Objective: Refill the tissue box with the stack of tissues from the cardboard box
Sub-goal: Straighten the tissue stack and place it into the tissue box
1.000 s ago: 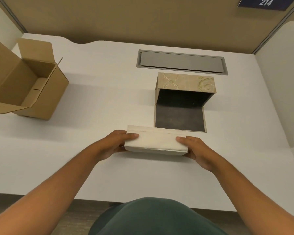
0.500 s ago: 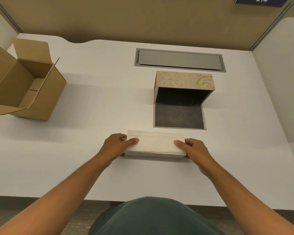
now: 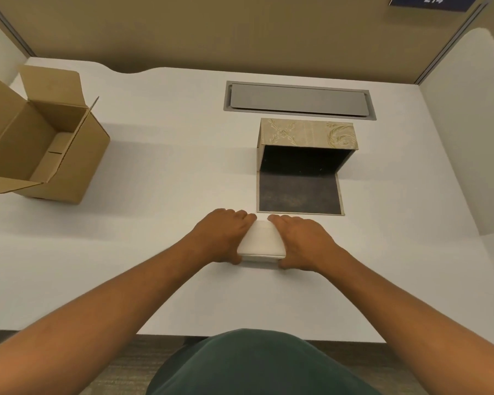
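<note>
A white stack of tissues (image 3: pixel 261 242) lies on the white desk (image 3: pixel 169 172), just in front of the tissue box's open flap. My left hand (image 3: pixel 221 238) and my right hand (image 3: pixel 300 242) press in on it from both sides, fingers over its top, so it looks squeezed much narrower. The tissue box (image 3: pixel 307 135) has a beige patterned cover and lies on its side with its dark inside facing me; its dark flap (image 3: pixel 298 193) lies flat on the desk. The brown cardboard box (image 3: pixel 44 143) stands open at the far left and looks empty.
A grey metal cable hatch (image 3: pixel 297 99) is set into the desk behind the tissue box. Partition walls close the desk at the back and on the right. My green-clad lap shows at the desk's near edge.
My hands have moved toward each other, squeezing the tissue stack from a long strip into a short bundle. The boxes have not moved.
</note>
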Motion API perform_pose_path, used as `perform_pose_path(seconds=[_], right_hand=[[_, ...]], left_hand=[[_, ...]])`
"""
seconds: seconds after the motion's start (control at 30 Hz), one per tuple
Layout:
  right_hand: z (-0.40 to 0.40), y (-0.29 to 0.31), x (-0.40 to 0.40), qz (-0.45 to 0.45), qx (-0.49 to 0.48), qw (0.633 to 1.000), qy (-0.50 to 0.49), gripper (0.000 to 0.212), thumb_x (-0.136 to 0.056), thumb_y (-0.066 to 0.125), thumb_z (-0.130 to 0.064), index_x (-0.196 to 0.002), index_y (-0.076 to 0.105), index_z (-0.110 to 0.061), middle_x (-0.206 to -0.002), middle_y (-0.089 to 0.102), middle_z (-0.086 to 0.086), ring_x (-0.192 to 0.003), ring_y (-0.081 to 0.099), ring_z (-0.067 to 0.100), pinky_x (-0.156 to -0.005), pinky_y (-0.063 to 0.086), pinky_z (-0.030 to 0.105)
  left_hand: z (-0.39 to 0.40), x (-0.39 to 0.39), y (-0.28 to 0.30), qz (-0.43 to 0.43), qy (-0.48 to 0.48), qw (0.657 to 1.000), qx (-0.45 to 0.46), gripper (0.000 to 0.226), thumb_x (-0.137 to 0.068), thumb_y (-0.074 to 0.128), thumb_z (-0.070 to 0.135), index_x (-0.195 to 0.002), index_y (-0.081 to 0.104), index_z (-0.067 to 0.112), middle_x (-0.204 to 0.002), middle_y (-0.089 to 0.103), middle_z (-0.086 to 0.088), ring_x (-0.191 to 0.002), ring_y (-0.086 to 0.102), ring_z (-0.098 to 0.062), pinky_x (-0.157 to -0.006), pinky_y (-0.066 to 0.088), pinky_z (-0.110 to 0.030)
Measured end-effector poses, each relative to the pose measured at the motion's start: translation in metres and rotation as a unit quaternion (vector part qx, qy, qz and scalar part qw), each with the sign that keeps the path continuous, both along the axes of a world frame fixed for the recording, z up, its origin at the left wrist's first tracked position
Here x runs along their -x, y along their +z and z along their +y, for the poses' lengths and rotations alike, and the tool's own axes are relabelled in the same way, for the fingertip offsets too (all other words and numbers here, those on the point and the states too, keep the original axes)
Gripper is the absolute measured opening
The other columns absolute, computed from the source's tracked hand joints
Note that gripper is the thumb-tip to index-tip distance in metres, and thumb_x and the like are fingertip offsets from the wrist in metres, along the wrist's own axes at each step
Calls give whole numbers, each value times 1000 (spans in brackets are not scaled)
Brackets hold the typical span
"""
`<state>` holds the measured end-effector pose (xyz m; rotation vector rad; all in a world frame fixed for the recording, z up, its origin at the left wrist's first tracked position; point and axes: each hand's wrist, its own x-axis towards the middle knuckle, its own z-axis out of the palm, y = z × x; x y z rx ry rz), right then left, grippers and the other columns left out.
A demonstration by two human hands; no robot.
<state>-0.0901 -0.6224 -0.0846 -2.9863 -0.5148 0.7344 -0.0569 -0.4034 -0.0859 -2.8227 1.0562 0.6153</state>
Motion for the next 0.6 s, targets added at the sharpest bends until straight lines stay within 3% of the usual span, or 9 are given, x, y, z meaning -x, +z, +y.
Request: perform_pose_path(seconds=[0.07, 0.17, 0.23, 0.27, 0.33, 0.4, 0.5, 0.53, 0.6], right_hand=[[1, -2, -4, -3, 9, 1000, 4, 103, -76, 85, -55, -159, 32, -24, -155, 55, 5, -128, 60, 28, -106, 51, 44], [2, -8, -3, -11, 2, 1000, 2, 104, -76, 86, -55, -160, 31, -25, -157, 53, 5, -132, 58, 28, -111, 47, 45], [-2, -7, 1, -11, -28, 999, -18, 119, -71, 88, -62, -164, 22, -28, -165, 45, 3, -145, 47, 28, -123, 34, 50], [-6, -3, 3, -17, -58, 997, -39, 130, -64, 88, -70, -166, 18, -30, -168, 39, 1, -152, 40, 27, -128, 25, 55], [-18, 7, 11, -17, -160, 975, -150, 143, -52, 85, -82, -167, 14, -33, -173, 31, -2, -158, 30, 25, -129, 21, 57], [-31, 14, 23, 10, -278, 895, -349, 131, -59, 80, -84, -166, 24, -31, -174, 32, -1, -157, 33, 25, -123, 34, 50], [-42, 9, 35, 121, -381, 687, -606, 66, -96, 61, -66, -142, 55, -19, -158, 54, 15, -142, 54, 36, -115, 46, 47], [-43, 6, 38, 147, -407, 640, -635, 55, -103, 57, -56, -139, 57, -14, -150, 60, 17, -134, 59, 35, -113, 48, 47], [-39, 0, 38, 160, -444, 602, -644, 49, -107, 56, -43, -143, 58, -10, -139, 68, 12, -126, 65, 29, -108, 52, 43]], left_hand=[[1, 1, -4, -3, 8, 1000, -3, 84, -78, 85, 49, -146, 46, 18, -131, 65, -4, -107, 67, -28, -75, 42, -36], [2, 2, -9, -12, 11, 1000, 9, 88, -77, 84, 50, -149, 44, 19, -135, 64, -4, -110, 66, -28, -77, 43, -37], [6, 3, -11, -7, 11, 1000, 21, 108, -77, 82, 64, -162, 33, 19, -156, 53, -6, -132, 58, -29, -103, 47, -41], [10, 5, -7, 0, 27, 999, 35, 121, -75, 77, 77, -168, 25, 20, -168, 43, -5, -148, 47, -29, -121, 38, -47], [22, 13, 4, 26, 153, 977, 149, 129, -72, 63, 94, -172, 21, 25, -178, 29, 1, -164, 27, -24, -134, 20, -51], [39, 22, 8, 80, 380, 865, 319, 113, -78, 62, 91, -168, 35, 28, -174, 37, 6, -159, 37, -18, -130, 29, -44], [55, 30, 5, 227, 620, 626, 414, 72, -98, 67, 64, -153, 58, 17, -157, 60, -6, -140, 61, -29, -121, 46, -45], [56, 32, 3, 268, 645, 578, 422, 60, -102, 67, 54, -145, 63, 12, -148, 65, -11, -129, 67, -32, -117, 51, -47], [49, 37, -1, 306, 652, 544, 430, 49, -106, 66, 44, -138, 68, 6, -135, 72, -14, -116, 73, -32, -112, 55, -46]])
